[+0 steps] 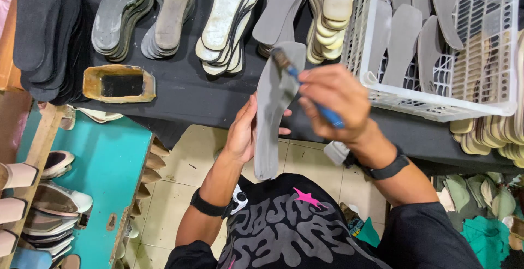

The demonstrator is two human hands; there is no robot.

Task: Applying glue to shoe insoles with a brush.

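I take the grey insole (274,111) as my landmark. It stands nearly upright in front of my chest, long axis running from its toe end near the bench edge down to its heel end above my shirt, and it leans a little to the right at the top. My left hand (243,132) sits just left of the insole, at its middle and lower part, fingers curled round the edge and pinching it, with fingertips showing on the right side. My right hand (335,102) is just right of the insole's upper half, fingers pressed together round the blue handle of a brush (305,86). The brush slants up and left from that hand, and its dark bristles touch the insole near the toe end. So the right hand is the nearer one to that upper part.

Beyond the insole's top lies the black bench (185,91), with stacks of insoles (224,23) fanned along it. A yellowish glue tray (119,84) sits on the bench well to the left of the insole. A white basket (436,100) with more grey insoles stands just right of my right hand. Below the insole the tiled floor is open.
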